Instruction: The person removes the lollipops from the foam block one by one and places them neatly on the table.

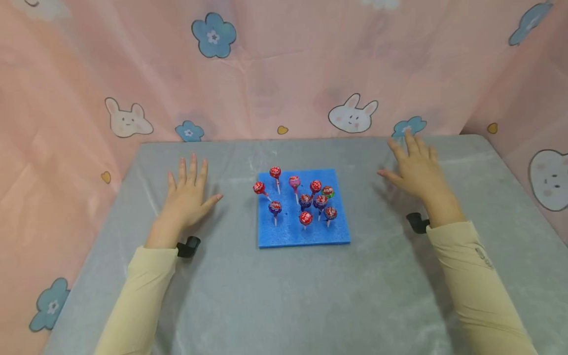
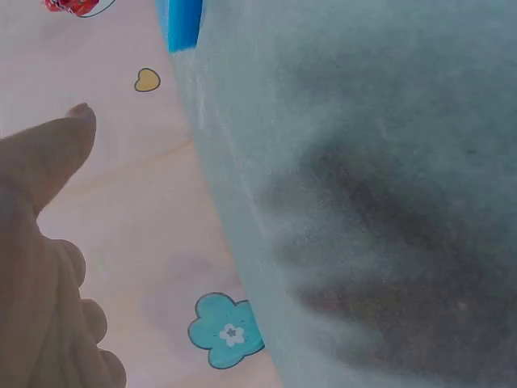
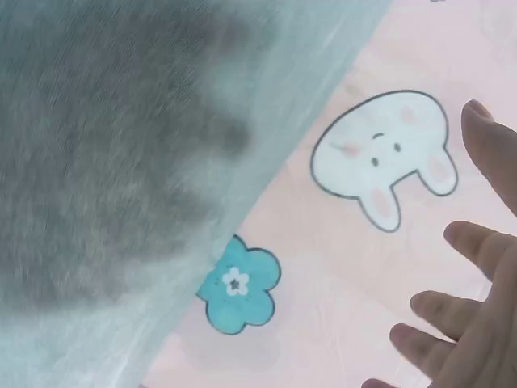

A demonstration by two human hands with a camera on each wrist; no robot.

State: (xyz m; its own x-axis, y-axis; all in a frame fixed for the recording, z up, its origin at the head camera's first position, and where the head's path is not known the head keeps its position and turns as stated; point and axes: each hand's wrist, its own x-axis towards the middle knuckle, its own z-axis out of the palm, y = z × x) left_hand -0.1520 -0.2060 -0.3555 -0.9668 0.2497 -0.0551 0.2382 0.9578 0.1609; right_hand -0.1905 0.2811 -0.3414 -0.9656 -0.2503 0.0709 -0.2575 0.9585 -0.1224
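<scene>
Several wrapped lollipops (image 1: pixel 305 218) stand with their sticks in a blue foam board (image 1: pixel 284 236) at the middle of the table. Most wrappers are red or dark purple; one is pink and one shows green. Two red-topped ones at the board's left lean or stand near its edge. My left hand (image 1: pixel 185 199) hovers left of the board, fingers spread and holding nothing. To the board's right, my right hand (image 1: pixel 417 170) is likewise spread, with nothing in it. In the left wrist view a corner of the foam board (image 2: pixel 184 24) shows near the top.
A grey cloth covers the table (image 1: pixel 284 296), whose far edge meets a pink curtain (image 1: pixel 275 74) printed with rabbits and flowers. Black wrist mounts (image 1: pixel 190 246) sit at both cuffs. Shadows of the hands fall on the cloth.
</scene>
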